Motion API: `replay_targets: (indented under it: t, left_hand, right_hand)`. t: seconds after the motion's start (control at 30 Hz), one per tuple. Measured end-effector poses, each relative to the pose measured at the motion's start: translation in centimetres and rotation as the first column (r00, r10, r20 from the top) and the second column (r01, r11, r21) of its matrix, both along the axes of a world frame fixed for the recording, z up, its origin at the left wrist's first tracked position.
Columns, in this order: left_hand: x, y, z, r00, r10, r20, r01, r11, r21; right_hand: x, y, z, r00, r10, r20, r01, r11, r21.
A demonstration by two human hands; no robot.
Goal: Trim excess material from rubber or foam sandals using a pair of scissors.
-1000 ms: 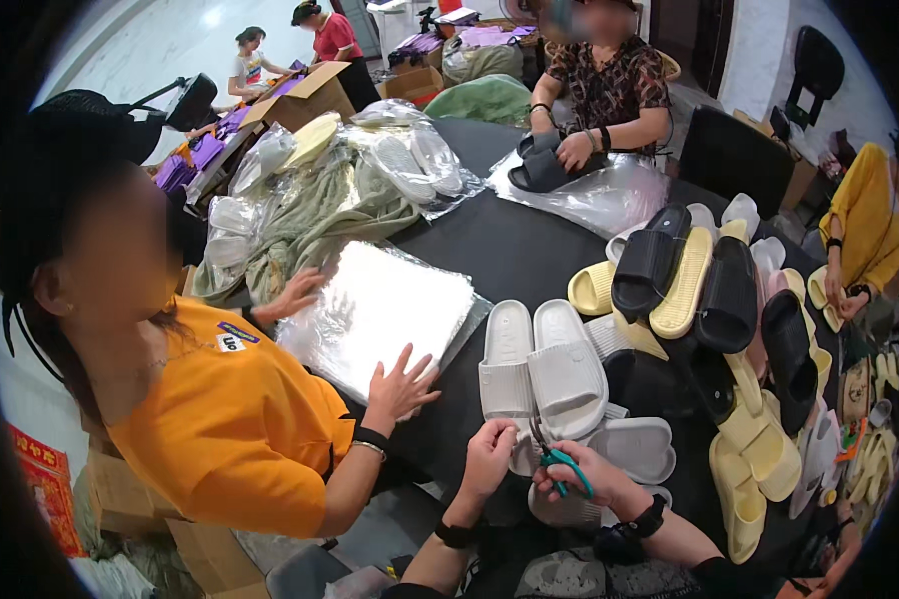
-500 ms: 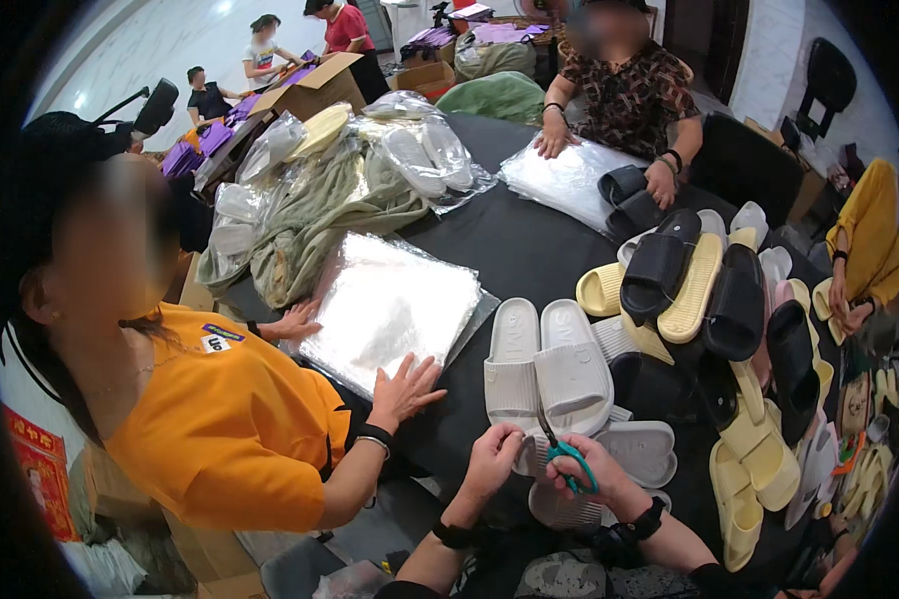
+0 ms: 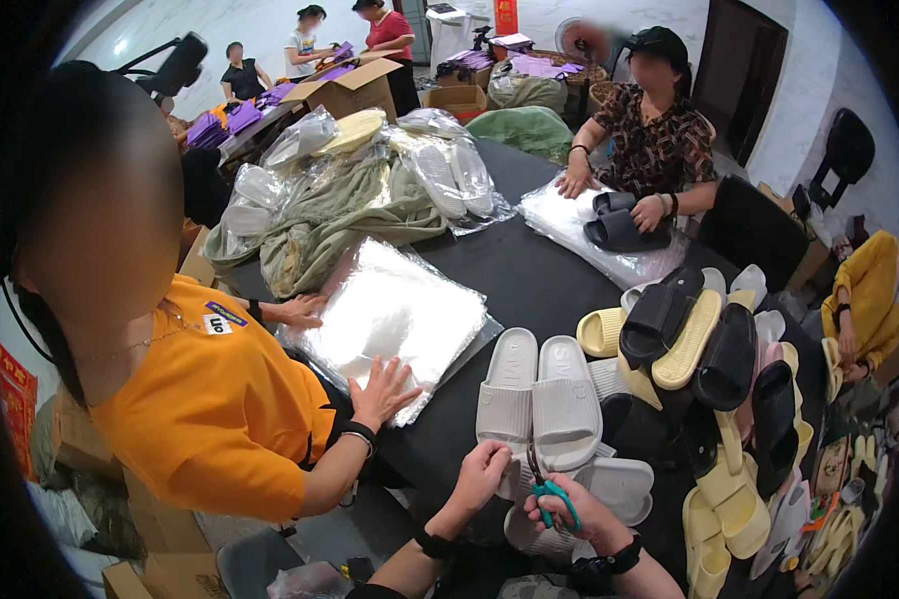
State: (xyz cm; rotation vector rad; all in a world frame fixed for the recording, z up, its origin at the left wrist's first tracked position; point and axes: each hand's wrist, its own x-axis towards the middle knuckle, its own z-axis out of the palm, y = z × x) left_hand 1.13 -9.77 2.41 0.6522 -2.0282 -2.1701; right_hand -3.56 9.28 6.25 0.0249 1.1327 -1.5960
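My right hand [image 3: 591, 507] grips a pair of scissors [image 3: 546, 489] with teal handles, blades pointing away from me over white slippers. My left hand [image 3: 477, 481] is pinched just left of the blades; whatever is between its fingertips is too small to make out. Just beyond both hands, a pair of white slide slippers [image 3: 566, 404] lies side by side on the black table. More pale slippers [image 3: 624, 486] lie beneath and beside my right hand, partly covered by it.
Black, yellow and white slippers [image 3: 721, 344] are heaped at right. At left, a person in orange [image 3: 220, 409] rests both hands on clear plastic bags [image 3: 400, 314]. Across the table, another person holds black slippers [image 3: 624, 228] over bags. Bagged slippers [image 3: 448, 180] lie on green cloth [image 3: 370, 215].
The view has tilted upward. The person across has brought the black slippers onto the stack of bags. My hands stay close together, the scissors still in my right hand.
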Motion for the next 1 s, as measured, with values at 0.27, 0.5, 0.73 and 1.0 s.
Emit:
replay_targets:
  t: [0.27, 0.5, 0.73, 1.0]
  left_hand:
    - [0.1, 0.8, 1.0, 0.997, -0.079, -0.022, 0.080, 0.996, 0.036]
    - [0.2, 2.6, 2.8, 0.976, -0.172, -0.133, 0.164, 0.984, -0.074]
    - [0.9, 4.8, 5.7, 0.950, -0.230, -0.210, 0.256, 0.961, 0.106]
    - [2.5, 6.3, 6.7, 0.940, -0.284, -0.188, 0.313, 0.938, 0.149]
  right_hand:
    - [0.2, 0.4, 0.9, 0.999, -0.034, -0.022, 0.034, 0.999, -0.008]
    - [0.5, 1.5, 2.3, 0.981, -0.178, -0.079, 0.170, 0.980, -0.100]
    - [1.6, 4.2, 4.1, 0.942, -0.287, -0.176, 0.265, 0.955, -0.136]
    - [4.0, 6.3, 4.8, 0.910, -0.370, -0.188, 0.334, 0.921, -0.198]
